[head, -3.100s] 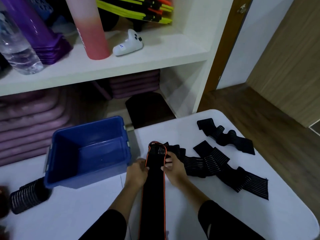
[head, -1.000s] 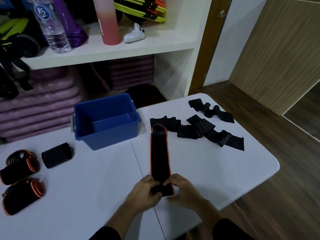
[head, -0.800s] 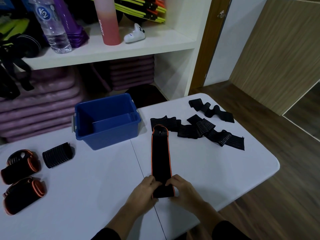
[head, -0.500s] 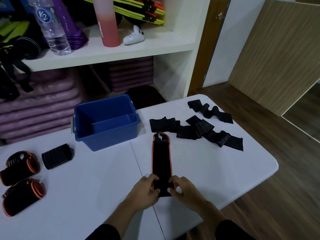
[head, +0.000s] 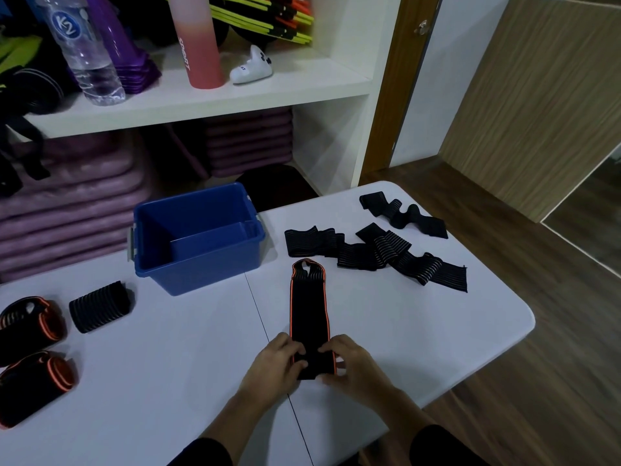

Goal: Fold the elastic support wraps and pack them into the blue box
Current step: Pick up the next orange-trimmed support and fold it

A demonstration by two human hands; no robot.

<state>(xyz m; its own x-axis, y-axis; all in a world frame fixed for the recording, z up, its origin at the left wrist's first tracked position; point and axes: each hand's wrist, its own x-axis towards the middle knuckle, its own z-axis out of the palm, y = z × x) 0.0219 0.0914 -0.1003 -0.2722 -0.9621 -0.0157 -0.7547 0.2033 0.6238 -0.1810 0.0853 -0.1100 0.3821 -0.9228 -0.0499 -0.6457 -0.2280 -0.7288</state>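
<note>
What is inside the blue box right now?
The blue box shows only its bare floor and inner walls; nothing lies on the part in view. Its near wall hides the front strip of the floor, so that part cannot be checked.

One orange-edged wrap (head: 308, 311) is laid flat, lengthwise, its near end folded over. The blue box (head: 198, 264) is set upright and open, just left of its far end. Striped wraps (head: 376, 253) are strewn to the right; three rolls (head: 99, 306) are placed far left.
</note>
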